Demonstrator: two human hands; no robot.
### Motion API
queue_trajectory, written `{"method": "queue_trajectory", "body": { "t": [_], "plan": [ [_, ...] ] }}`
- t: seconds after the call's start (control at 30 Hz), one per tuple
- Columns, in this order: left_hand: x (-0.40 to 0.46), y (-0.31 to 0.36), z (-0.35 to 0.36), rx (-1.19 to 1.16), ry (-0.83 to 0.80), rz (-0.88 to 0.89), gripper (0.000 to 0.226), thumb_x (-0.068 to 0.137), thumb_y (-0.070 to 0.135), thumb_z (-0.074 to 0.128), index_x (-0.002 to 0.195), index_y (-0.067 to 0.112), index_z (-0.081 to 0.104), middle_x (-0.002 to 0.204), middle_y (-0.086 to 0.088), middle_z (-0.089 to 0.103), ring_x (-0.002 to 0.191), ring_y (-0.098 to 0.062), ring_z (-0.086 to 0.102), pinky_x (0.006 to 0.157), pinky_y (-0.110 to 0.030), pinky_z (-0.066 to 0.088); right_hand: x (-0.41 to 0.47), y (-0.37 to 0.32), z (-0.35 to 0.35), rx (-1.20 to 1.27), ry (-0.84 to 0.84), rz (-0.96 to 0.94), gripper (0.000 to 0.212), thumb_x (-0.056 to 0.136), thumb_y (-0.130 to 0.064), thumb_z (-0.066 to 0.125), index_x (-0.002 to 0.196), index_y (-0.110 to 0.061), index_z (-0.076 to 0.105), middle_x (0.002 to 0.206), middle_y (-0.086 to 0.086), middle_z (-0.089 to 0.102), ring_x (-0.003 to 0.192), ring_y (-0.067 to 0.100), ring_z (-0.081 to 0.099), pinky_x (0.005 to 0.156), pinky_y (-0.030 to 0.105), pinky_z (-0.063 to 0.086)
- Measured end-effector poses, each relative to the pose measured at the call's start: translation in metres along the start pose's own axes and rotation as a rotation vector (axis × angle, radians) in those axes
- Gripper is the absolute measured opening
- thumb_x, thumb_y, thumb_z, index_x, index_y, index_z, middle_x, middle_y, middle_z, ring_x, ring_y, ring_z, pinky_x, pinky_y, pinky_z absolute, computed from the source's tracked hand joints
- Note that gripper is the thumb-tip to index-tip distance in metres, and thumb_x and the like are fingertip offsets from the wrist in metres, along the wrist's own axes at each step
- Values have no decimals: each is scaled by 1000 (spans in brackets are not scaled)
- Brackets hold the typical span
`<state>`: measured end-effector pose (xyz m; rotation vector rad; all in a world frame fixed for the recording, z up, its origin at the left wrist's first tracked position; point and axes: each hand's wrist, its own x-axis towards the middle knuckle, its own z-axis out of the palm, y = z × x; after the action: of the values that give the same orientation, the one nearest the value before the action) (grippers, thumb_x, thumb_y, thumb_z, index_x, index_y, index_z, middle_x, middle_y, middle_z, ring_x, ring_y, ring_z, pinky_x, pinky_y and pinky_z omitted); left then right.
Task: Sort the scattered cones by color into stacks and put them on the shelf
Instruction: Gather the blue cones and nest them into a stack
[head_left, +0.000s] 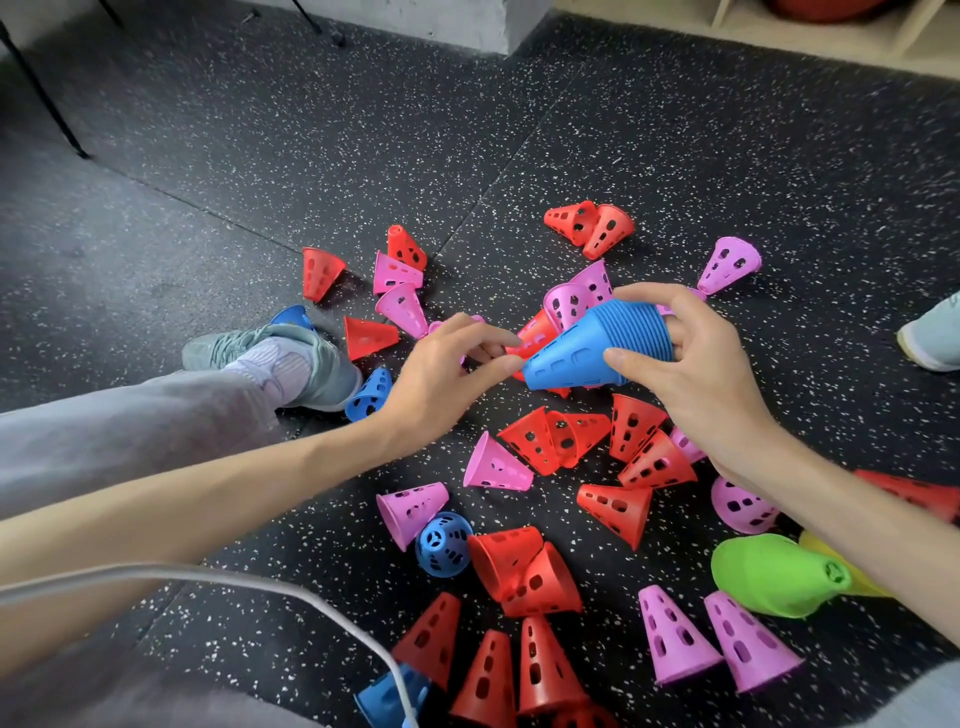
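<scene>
At frame centre the right hand (691, 358) is gripping the blue stack (597, 345) sideways by its wide end while the left hand (441, 374) is pinching its tip, so nested cones risk sliding apart onto the scattered red cones (634, 457) below.

The stack of blue cones (597, 345) looks like smooth, slightly glossy plastic, its wide end ribbed with nested rims — the red cones (615, 506) and pink cones (672, 636) around it share that sheen and are pierced with holes. Beneath the stack lies the floor (311, 130) — matt, grainy black rubber flecked white — and left of it a mesh-cloth shoe (306, 358).
</scene>
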<state>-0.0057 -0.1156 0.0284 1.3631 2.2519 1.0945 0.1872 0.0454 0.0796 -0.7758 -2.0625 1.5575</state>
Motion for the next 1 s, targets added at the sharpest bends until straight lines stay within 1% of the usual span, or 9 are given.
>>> {"method": "queue_trajectory", "body": {
  "t": [0.07, 0.23, 0.33, 0.47, 0.57, 0.67, 0.8, 0.9, 1.0],
  "plan": [
    [5, -27, -9, 107, -35, -35, 31, 93, 34, 73, 123, 25, 70, 105, 8, 57, 96, 0, 55, 85, -12, 38, 0, 2, 0, -11, 1, 2, 47, 87, 0, 73, 124, -27, 63, 106, 1, 73, 83, 10, 67, 74, 18, 54],
    [0, -93, -24, 419, -166, -226, 60, 86, 35, 80, 140, 22, 57, 130, -12, 53, 119, -35, 49, 104, -48, 41, -2, 7, 3, -45, -26, -5, 45, 87, -4, 75, 121, -33, 64, 112, -9, 71, 95, 9, 69, 82, 21, 55],
    [-9, -109, -29, 429, -322, -289, 63, 87, 30, 80, 144, 23, 54, 136, -10, 51, 123, -29, 52, 105, -44, 44, -3, 9, 5, -57, -38, -6, 44, 86, -4, 75, 120, -32, 65, 112, -10, 71, 94, 5, 68, 79, 14, 51],
    [-10, -114, -32, 407, -335, -240, 46, 88, 15, 78, 132, 21, 66, 114, -5, 65, 101, -21, 66, 94, -40, 53, -4, 9, 6, -68, -48, -4, 45, 87, -4, 76, 120, -32, 66, 113, -10, 71, 96, 4, 67, 80, 11, 49],
    [-7, -106, -29, 375, -330, -215, 37, 89, 19, 78, 125, 18, 68, 109, -6, 66, 93, -19, 64, 89, -39, 54, -4, 10, 7, -73, -55, 1, 45, 86, -3, 76, 120, -32, 66, 115, -11, 71, 99, 5, 68, 85, 16, 52],
    [-7, -99, -22, 369, -352, -194, 31, 92, 29, 75, 120, 18, 65, 115, -3, 68, 102, -21, 65, 89, -41, 54, -4, 10, 8, -81, -53, 2, 45, 86, -3, 76, 120, -31, 66, 115, -11, 71, 99, 4, 68, 84, 15, 52],
    [-11, -86, -14, 310, -230, -144, 29, 97, 37, 66, 118, 20, 57, 116, 4, 69, 103, -18, 67, 86, -42, 54, -4, 12, 7, -84, -36, 3, 44, 87, -5, 76, 120, -32, 66, 116, -12, 71, 101, 6, 68, 88, 23, 54],
    [-11, -67, -11, 96, -73, -102, 24, 101, 38, 62, 116, 22, 52, 112, 10, 66, 96, -8, 67, 85, -36, 55, -3, 14, 7, -121, 8, -12, 42, 86, -6, 75, 119, -31, 67, 116, -16, 69, 105, 7, 66, 93, 30, 52],
    [-6, -43, 1, -126, 117, -169, 21, 102, 38, 60, 114, 23, 51, 107, 12, 67, 98, -14, 68, 83, -40, 57, -2, 16, 6, -142, 76, 5, 40, 86, -6, 74, 117, -31, 67, 114, -17, 69, 106, 7, 64, 95, 35, 52]
  ]
}}
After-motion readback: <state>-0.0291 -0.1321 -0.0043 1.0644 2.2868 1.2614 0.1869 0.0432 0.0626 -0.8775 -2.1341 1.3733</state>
